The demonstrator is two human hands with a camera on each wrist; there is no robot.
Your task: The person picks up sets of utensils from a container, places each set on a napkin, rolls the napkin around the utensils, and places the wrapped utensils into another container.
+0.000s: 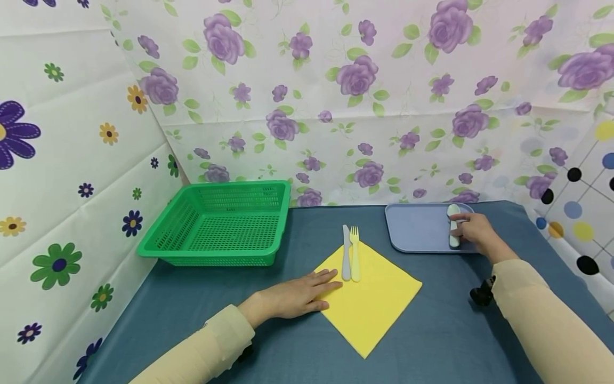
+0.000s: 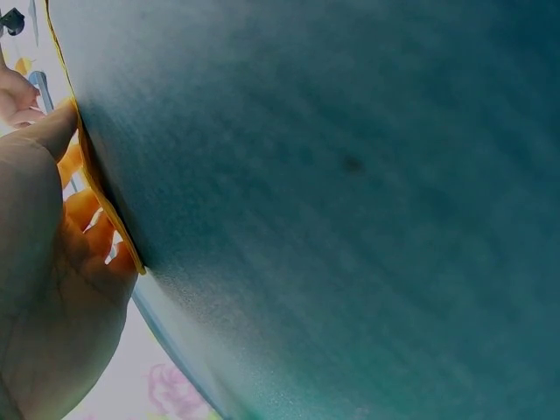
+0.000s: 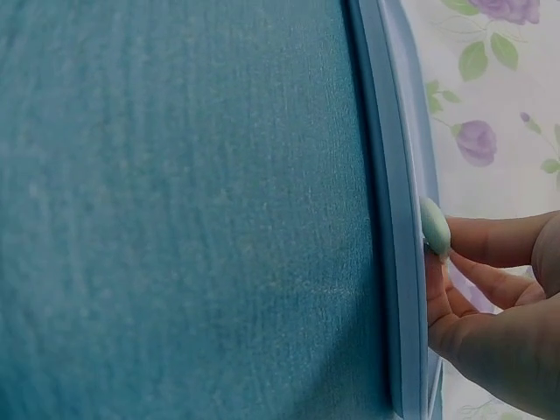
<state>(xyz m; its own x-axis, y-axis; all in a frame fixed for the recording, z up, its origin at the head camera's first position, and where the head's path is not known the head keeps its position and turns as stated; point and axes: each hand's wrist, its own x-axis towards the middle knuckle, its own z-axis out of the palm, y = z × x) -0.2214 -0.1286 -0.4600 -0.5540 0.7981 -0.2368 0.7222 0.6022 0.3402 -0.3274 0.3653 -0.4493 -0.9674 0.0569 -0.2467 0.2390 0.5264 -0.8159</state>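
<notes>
A yellow napkin [image 1: 379, 298] lies on the table, turned like a diamond. My left hand [image 1: 299, 295] rests flat on its left corner, fingers straight; the left wrist view shows the same hand [image 2: 52, 254] at the yellow edge. On the napkin's upper part, a grey knife [image 1: 346, 256] and a pale yellow fork [image 1: 355, 256] lie side by side, just beyond my left fingertips. At the far right, my right hand [image 1: 475, 232] pinches a pale spoon [image 1: 453, 212] over the blue tray [image 1: 417, 229]. In the right wrist view, thumb and fingers meet around the spoon's handle end [image 3: 435, 226].
A green plastic basket [image 1: 216, 261] with perforated walls stands at the back left. Flowered sheets [image 1: 288, 69] hang behind the table and along the left side. A blue-grey cloth [image 1: 446, 320] covers the table.
</notes>
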